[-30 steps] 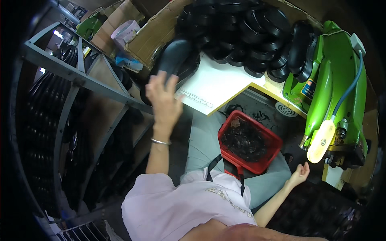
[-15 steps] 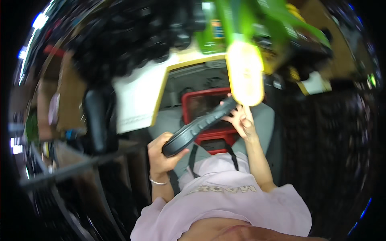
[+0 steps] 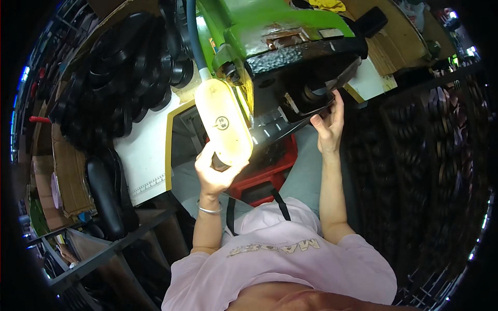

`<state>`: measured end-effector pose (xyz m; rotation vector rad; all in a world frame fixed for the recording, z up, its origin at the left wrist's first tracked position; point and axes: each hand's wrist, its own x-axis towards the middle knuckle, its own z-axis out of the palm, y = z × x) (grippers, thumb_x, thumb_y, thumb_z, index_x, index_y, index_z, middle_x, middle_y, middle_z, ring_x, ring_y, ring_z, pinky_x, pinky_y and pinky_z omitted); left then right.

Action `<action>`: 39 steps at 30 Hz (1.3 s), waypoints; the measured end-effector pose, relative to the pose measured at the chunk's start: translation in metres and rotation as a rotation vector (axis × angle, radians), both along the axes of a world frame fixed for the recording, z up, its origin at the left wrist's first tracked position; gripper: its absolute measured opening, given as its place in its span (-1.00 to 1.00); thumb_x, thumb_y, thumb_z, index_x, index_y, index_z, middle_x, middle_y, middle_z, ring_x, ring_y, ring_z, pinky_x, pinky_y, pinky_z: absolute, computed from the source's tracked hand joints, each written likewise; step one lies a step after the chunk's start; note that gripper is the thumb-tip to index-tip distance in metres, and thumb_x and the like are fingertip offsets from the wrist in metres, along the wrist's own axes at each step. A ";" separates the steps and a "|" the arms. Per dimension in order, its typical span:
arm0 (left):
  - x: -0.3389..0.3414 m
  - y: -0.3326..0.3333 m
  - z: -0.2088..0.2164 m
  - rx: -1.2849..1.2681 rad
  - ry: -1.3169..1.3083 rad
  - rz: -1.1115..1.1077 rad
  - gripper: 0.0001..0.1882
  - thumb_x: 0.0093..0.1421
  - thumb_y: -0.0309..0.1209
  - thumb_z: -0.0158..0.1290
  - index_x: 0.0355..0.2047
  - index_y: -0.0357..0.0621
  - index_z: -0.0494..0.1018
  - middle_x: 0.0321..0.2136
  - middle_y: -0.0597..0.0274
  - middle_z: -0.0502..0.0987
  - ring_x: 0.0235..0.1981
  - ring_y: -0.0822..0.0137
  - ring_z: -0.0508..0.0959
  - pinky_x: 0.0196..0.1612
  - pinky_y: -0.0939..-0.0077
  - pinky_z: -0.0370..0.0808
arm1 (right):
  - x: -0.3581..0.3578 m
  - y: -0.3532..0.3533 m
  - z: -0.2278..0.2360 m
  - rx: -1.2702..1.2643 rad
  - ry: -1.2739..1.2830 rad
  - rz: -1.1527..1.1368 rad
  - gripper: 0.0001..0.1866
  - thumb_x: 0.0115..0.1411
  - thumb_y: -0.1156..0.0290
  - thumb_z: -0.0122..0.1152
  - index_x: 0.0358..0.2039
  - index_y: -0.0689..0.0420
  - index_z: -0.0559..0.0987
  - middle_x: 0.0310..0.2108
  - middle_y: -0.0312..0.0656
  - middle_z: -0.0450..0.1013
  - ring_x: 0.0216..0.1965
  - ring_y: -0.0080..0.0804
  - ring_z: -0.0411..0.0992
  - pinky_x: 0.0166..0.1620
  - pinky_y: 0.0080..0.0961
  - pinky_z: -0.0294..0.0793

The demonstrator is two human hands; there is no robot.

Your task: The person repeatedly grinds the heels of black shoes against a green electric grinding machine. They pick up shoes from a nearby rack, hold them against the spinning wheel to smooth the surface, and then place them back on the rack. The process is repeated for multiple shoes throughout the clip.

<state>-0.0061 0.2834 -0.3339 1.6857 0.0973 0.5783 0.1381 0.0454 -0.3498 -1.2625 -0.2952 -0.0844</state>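
Note:
A black shoe sole (image 3: pixel 275 136) spans the gap between my hands, against the dark lower opening of a green machine (image 3: pixel 306 52). My left hand (image 3: pixel 215 173) is closed round its near left end, partly behind a bright, oblong lamp (image 3: pixel 224 124). At the far right end is my right hand (image 3: pixel 331 129), thumb and fingers bent about the sole's edge beside the machine's mouth. The machine's black housing and the lamp hide much of the sole.
Black soles (image 3: pixel 124 57) are heaped on the left, beside a white board (image 3: pixel 142 160) with a yellow edge. One sole (image 3: pixel 106 192) lies above a metal rack (image 3: pixel 109 249). A red crate (image 3: pixel 257 189) sits below my hands. Shelves of dark items (image 3: pixel 415 171) stand right.
The sole has gone up to the machine's opening, from over my lap. My right hand has moved up to its far end. The view has shifted, bringing the lamp further left.

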 end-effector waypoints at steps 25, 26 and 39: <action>-0.015 0.056 -0.087 0.193 0.342 -0.118 -0.59 -0.16 -0.50 0.34 -0.26 -0.29 0.48 -0.38 0.08 0.58 -0.34 0.31 0.60 -0.22 0.48 0.51 | -0.046 0.078 -0.002 -0.557 -0.657 -0.322 -0.26 -0.32 0.51 0.59 -0.03 0.33 0.51 -0.15 -0.01 0.52 -0.19 -0.18 0.51 -0.11 -0.34 0.52; 0.000 0.036 -0.071 0.215 0.316 -0.130 -0.60 -0.15 -0.48 0.33 -0.26 -0.28 0.49 -0.38 0.02 0.59 -0.33 0.24 0.62 -0.21 0.47 0.53 | -0.046 0.076 -0.004 -0.577 -0.680 -0.322 -0.26 -0.32 0.51 0.59 -0.03 0.33 0.51 -0.15 -0.01 0.52 -0.19 -0.19 0.52 -0.11 -0.33 0.52; 0.046 -0.080 -0.056 -0.334 0.015 0.064 -0.63 0.00 -0.54 0.31 -0.17 -0.31 0.48 -0.27 0.20 0.57 -0.26 0.41 0.54 -0.11 0.55 0.46 | -0.049 0.029 -0.148 0.174 0.426 0.096 -0.62 0.20 0.40 0.25 0.00 0.22 0.43 -0.02 -0.26 0.42 0.03 -0.43 0.34 0.06 -0.43 0.33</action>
